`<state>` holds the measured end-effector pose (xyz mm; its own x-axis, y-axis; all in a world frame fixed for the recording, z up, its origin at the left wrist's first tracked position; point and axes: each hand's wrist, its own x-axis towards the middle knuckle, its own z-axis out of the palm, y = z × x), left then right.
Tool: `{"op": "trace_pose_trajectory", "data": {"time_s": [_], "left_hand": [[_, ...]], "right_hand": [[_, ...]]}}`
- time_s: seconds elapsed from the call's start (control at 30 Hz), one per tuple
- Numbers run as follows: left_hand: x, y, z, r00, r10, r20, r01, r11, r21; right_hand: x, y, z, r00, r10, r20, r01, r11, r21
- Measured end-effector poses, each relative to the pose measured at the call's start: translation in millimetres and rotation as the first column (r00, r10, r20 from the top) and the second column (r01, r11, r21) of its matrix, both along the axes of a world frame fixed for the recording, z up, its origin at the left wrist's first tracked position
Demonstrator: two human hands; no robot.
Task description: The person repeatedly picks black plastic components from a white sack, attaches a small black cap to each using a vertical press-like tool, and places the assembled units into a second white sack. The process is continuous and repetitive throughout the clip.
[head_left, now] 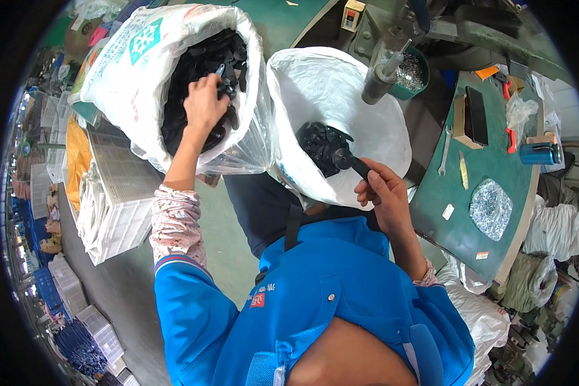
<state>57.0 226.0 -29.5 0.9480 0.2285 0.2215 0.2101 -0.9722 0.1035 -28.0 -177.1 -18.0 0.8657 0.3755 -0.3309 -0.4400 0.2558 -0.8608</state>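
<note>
My left hand (pixel 205 103) reaches into a white woven sack (pixel 128 71) at the left, which is filled with black plastic parts (pixel 202 55). Its fingers are bent around one of these parts, with the fingertips partly hidden among the pieces. A small bluish piece (pixel 220 69) shows by the fingertips. In front of me stands a second white sack (pixel 373 116), its mouth wide, with a smaller heap of black parts (pixel 321 145) at the bottom. Over its near right rim, my right hand (pixel 386 186) pinches a black plastic part with a round end (pixel 343 159) and a straight handle.
A machine with a metal column (pixel 381 83) overhangs the second sack. A green bin (pixel 413 72) of small metal pieces sits behind it. The green table (pixel 431 199) at right bears a wrench (pixel 444 151), a cutter and a plastic bag. White crates (pixel 125 212) stand at left.
</note>
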Motion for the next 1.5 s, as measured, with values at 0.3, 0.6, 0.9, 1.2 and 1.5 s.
{"op": "trace_pose_trajectory", "data": {"time_s": [0.3, 0.6, 0.9, 1.2, 1.5], "left_hand": [[5.8, 65.2, -14.3, 0.853, 0.376, 0.363, 0.131, 0.519, -0.845], [-18.5, 21.0, -12.6, 0.819, 0.541, 0.191, 0.488, -0.482, -0.728], [-43.3, -135.5, 6.7, 0.856, 0.447, 0.261, 0.450, -0.394, -0.801], [-52.1, -213.9, 27.4, 0.843, 0.398, 0.361, 0.516, -0.414, -0.750], [-47.2, -216.8, 18.9, 0.960, 0.277, 0.049, 0.269, -0.853, -0.446]], "right_hand": [[4.1, 1.0, -6.3, 0.994, -0.017, -0.110, 0.046, 0.963, 0.266], [3.9, 10.0, -9.4, 0.998, -0.020, -0.064, 0.043, 0.927, 0.373], [39.1, 53.6, 19.3, 0.980, 0.045, 0.195, -0.067, 0.992, 0.109], [49.3, 52.2, 19.6, 0.961, -0.012, 0.276, 0.045, 0.993, -0.112], [82.1, 12.2, 60.1, 0.873, -0.164, 0.458, 0.252, 0.958, -0.137]]}}
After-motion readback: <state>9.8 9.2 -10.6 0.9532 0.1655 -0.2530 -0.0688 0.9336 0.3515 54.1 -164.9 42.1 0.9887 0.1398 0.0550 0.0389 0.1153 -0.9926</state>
